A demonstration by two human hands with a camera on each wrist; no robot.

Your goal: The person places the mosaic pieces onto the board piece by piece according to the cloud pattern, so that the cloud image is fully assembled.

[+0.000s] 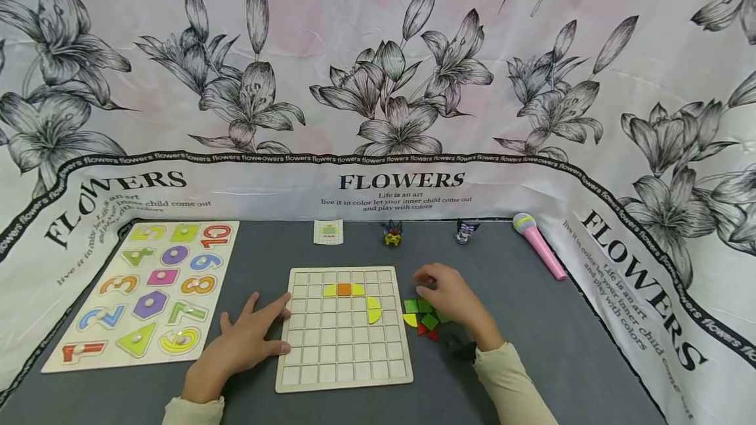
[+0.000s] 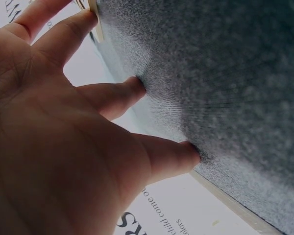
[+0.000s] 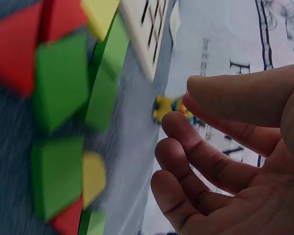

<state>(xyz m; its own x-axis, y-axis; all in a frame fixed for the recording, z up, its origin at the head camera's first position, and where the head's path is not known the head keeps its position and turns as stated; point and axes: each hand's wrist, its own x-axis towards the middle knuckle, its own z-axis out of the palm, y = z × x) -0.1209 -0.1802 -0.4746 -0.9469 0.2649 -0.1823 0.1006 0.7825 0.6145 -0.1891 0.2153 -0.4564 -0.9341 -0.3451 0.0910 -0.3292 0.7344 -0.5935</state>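
A wooden grid board (image 1: 344, 372) lies flat on the grey table. On its cells sit an orange square (image 1: 344, 289), yellow quarter-round pieces (image 1: 329, 290) on either side of it, and two more yellow pieces (image 1: 374, 310) lower right. My left hand (image 1: 239, 344) spreads its fingers at the board's left edge; two fingertips (image 2: 137, 87) press the cloth in the left wrist view. Over the loose pieces right of the board hovers my right hand (image 1: 451, 294), fingers loosely bent, nothing visible between them. Below it lie green blocks (image 3: 61, 83), red triangles (image 3: 17, 51) and yellow pieces (image 3: 93, 178).
At the left lies a number-and-shape puzzle board (image 1: 142, 281). Along the back stand a small pattern card (image 1: 328, 232), a yellow-and-dark figurine (image 1: 392, 234) and a purple-and-white figurine (image 1: 466, 231). A pink toy microphone (image 1: 540, 246) lies back right. Flowered cloth (image 1: 401, 189) hangs behind.
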